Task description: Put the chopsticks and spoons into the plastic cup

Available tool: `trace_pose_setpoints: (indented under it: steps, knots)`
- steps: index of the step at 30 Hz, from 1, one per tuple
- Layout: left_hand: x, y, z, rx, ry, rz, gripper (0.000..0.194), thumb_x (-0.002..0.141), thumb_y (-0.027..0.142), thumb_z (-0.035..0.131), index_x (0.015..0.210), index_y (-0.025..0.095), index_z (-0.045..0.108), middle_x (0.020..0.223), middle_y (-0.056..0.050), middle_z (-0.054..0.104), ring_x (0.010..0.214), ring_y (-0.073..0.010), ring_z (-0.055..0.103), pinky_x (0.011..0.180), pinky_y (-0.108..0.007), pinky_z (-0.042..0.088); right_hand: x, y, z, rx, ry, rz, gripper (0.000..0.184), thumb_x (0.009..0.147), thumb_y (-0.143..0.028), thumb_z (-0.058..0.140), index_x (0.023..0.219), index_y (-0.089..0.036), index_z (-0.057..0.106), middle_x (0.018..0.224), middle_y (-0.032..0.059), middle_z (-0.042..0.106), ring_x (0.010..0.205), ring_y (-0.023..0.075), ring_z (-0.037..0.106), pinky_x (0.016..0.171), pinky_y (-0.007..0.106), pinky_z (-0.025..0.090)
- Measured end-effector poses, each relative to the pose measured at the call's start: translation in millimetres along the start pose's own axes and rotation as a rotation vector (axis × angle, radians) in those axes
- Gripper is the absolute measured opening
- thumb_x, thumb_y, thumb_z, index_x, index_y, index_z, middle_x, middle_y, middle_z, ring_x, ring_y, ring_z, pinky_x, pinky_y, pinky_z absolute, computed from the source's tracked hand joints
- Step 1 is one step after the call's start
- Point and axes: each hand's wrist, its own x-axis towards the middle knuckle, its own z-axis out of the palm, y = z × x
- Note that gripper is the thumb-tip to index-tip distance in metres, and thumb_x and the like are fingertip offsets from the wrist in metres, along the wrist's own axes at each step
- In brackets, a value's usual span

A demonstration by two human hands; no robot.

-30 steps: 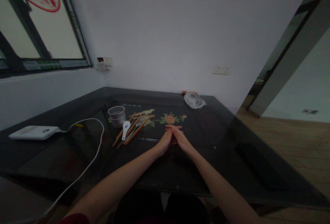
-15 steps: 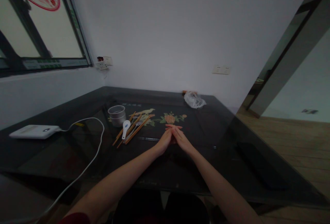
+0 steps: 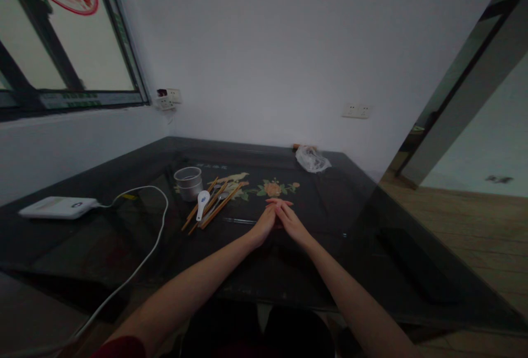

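- Pale, smooth walls (image 3: 264, 61) rise beyond the hands, with a window (image 3: 68, 55) far to their left; a dark, glossy worktop (image 3: 264, 281) spreads beneath and around them.
- Far left of the hands lies a flat white device (image 3: 60, 208) with rounded corners, its thin white cord (image 3: 167, 204) looping nearer and dropping over the near edge.
- Left and slightly beyond the hands stands a round, open-topped cup (image 3: 190, 187), upright, greyish and apparently metal.
- Between cup and hands, a loose bundle rests slantwise: slim wooden chopsticks (image 3: 221, 206), a glossy white spoon (image 3: 203, 199) with a small blue mark, and a shiny metal spoon (image 3: 223, 196). Neither hand touches it.
- Left hand (image 3: 264, 222) and right hand (image 3: 292, 224) meet in a peak, fingers fairly straight and overlapping, nothing visibly held; whether the fingers interlock, I cannot tell. Resting like this should go best with loose wrists, light finger contact and elbows clear of the cord.
- Just beyond the hands, printed flowers (image 3: 272, 188) decorate the surface.
- Farther off, slightly right, sits a crumpled, translucent plastic bag (image 3: 312, 160).
- Well right of the hands lies a flat, matt black slab (image 3: 418, 262), too dark to identify.
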Motion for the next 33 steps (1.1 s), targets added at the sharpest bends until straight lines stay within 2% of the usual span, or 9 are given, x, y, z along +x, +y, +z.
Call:
trace_pose_setpoints:
  steps: [16,27,33]
  knots:
    - [-0.6,2.1,1.3,0.027,0.001,0.024,0.048,0.086,0.054,0.042,0.116,0.021,0.059,0.109,-0.011,0.064,0.097,-0.0240,0.061,0.076,-0.034,0.049,-0.3,-2.8,-0.5,-0.036,0.008,-0.051,0.041,0.090,-0.049,0.041,0.118,-0.026,0.058,0.112,0.0054,0.062,0.108,0.0212,0.056,0.097,0.036,0.041]
    - [5.5,-5.3,-1.9,0.050,0.007,0.070,0.046,0.087,0.052,0.042,0.112,0.018,0.060,0.106,-0.010,0.064,0.100,-0.0226,0.060,0.082,-0.035,0.049,1.3,1.0,-0.3,-0.015,0.002,-0.013,0.042,0.089,-0.052,0.041,0.117,-0.025,0.058,0.112,0.0057,0.061,0.108,0.0208,0.056,0.096,0.035,0.041]
    - [4.4,-3.4,-1.0,0.052,0.007,0.047,0.048,0.087,0.054,0.041,0.113,0.019,0.059,0.105,-0.010,0.064,0.096,-0.0226,0.061,0.077,-0.034,0.050,1.0,0.9,-0.6,-0.036,0.012,-0.038,0.039,0.090,-0.049,0.041,0.116,-0.025,0.058,0.112,0.0054,0.061,0.108,0.0204,0.055,0.099,0.036,0.039]
